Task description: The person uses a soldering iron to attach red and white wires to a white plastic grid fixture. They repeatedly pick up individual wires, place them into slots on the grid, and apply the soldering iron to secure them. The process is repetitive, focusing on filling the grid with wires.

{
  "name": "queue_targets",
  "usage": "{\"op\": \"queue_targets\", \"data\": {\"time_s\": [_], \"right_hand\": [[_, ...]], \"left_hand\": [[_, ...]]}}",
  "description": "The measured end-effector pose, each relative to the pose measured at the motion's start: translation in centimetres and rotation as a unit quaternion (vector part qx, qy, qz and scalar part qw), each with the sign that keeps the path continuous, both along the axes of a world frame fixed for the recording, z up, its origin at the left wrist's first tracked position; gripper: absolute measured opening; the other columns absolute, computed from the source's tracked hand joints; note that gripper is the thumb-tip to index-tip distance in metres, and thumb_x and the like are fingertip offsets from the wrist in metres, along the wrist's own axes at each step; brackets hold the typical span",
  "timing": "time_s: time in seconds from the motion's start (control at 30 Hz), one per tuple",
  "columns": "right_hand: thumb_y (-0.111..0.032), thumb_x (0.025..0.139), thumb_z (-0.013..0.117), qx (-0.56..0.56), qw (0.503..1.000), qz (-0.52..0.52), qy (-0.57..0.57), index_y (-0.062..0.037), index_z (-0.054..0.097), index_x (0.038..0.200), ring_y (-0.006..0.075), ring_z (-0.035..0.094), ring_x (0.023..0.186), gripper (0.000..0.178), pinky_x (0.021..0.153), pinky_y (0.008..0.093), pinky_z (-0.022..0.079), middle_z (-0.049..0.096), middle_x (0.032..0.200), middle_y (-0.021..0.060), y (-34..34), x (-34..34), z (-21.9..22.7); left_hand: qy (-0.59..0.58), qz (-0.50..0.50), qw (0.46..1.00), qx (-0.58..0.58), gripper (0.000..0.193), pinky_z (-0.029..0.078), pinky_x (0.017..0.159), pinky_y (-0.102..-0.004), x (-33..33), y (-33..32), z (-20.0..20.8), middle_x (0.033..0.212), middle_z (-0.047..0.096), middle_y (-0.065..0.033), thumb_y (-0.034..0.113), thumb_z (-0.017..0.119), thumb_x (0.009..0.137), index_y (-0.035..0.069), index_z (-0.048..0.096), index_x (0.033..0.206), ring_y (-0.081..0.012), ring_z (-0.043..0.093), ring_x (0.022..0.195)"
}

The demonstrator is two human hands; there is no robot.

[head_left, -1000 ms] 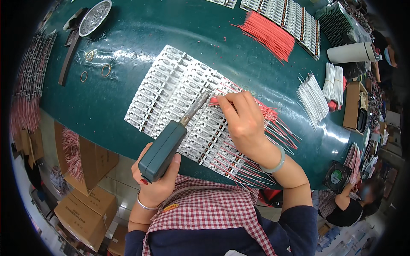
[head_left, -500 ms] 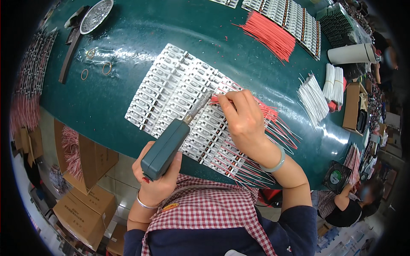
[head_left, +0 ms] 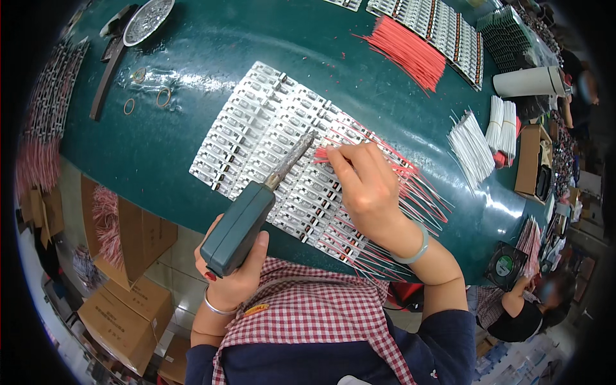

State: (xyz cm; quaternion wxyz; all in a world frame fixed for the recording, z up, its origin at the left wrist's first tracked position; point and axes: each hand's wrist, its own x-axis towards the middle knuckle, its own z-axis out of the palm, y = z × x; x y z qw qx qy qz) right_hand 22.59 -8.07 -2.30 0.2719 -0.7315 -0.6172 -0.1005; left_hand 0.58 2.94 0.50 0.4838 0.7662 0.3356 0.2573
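Note:
My left hand [head_left: 232, 285] is wrapped around the dark green handle of a soldering gun [head_left: 239, 224]. Its long, crusted metal tip points up and right, close to the red wire ends. Between the thumb and fingers of my right hand [head_left: 366, 192] is a small bunch of red wires [head_left: 321, 153], the rest of it hidden under the palm. Both hands work over panels of small white parts [head_left: 247, 131] laid side by side in rows. Red and white wires [head_left: 420, 186] fan out from the right-hand rows, some passing beneath my right hand and wrist.
On the green table [head_left: 212, 38] lie a red wire bundle [head_left: 407, 54], white wire bundles [head_left: 475, 154], rubber bands [head_left: 163, 97] and a metal dish [head_left: 147, 22]. A white tumbler [head_left: 527, 82] and cardboard box [head_left: 531, 160] are at right. Another person [head_left: 523, 314] sits at lower right.
The soldering gun has shifted left, and its tip now sits a little apart from the red wire ends. My right hand has lowered slightly, still pinching the red wires.

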Motion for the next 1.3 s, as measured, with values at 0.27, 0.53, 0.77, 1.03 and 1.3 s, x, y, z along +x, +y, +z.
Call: {"op": "queue_targets", "data": {"time_s": [0.27, 0.53, 0.77, 1.03, 1.3], "right_hand": [[0.003, 0.068, 0.066, -0.021, 1.000, -0.006, -0.001, 0.0117, 0.065, 0.103, 0.0267, 0.057, 0.081, 0.036, 0.062, 0.0343, 0.050, 0.060, 0.093, 0.0152, 0.0, -0.2, 0.0], [0.002, 0.071, 0.065, -0.047, 0.999, 0.000, -0.011, 0.0131, 0.065, 0.103, 0.0265, 0.056, 0.084, 0.035, 0.065, 0.0338, 0.050, 0.058, 0.093, 0.0151, 0.2, -0.2, 0.4], [0.001, 0.071, 0.065, -0.051, 0.999, -0.001, -0.018, 0.0127, 0.065, 0.103, 0.0259, 0.055, 0.084, 0.034, 0.065, 0.0331, 0.050, 0.057, 0.092, 0.0144, 0.2, -0.3, 0.4], [0.002, 0.069, 0.066, -0.039, 0.999, -0.006, -0.018, 0.0114, 0.065, 0.103, 0.0260, 0.056, 0.083, 0.035, 0.065, 0.0336, 0.050, 0.058, 0.093, 0.0138, 0.2, -0.4, 0.2], [0.002, 0.069, 0.066, -0.018, 1.000, -0.002, 0.001, 0.0108, 0.065, 0.103, 0.0261, 0.057, 0.082, 0.035, 0.065, 0.0344, 0.050, 0.059, 0.094, 0.0141, -0.4, -1.5, 0.2]], "left_hand": [[0.012, -0.035, 0.999, -0.002, 0.020, 0.052, 0.062, -0.0278, 0.1, 0.2, 0.4, 0.092, 0.068, -0.0133, -0.005, 0.075, 0.076, -0.006, 0.069, 0.095, -0.0185, 0.066, 0.072], [0.007, -0.029, 0.999, -0.013, 0.015, 0.050, 0.061, -0.0275, 0.2, -0.1, 0.0, 0.088, 0.066, -0.0104, -0.004, 0.075, 0.076, -0.004, 0.069, 0.090, -0.0180, 0.064, 0.069], [0.017, -0.029, 0.999, 0.014, 0.015, 0.050, 0.058, -0.0288, 0.1, -0.2, 0.4, 0.084, 0.066, -0.0115, -0.003, 0.075, 0.075, -0.005, 0.069, 0.089, -0.0188, 0.063, 0.065], [0.010, -0.007, 1.000, 0.019, 0.023, 0.055, 0.067, -0.0303, -1.1, -0.5, -0.1, 0.090, 0.071, -0.0165, -0.002, 0.076, 0.074, -0.007, 0.070, 0.095, -0.0242, 0.070, 0.073], [0.020, -0.018, 1.000, 0.007, 0.021, 0.054, 0.065, -0.0300, -1.6, -0.4, 0.1, 0.090, 0.070, -0.0159, -0.002, 0.075, 0.076, -0.008, 0.070, 0.095, -0.0232, 0.069, 0.072]]}}
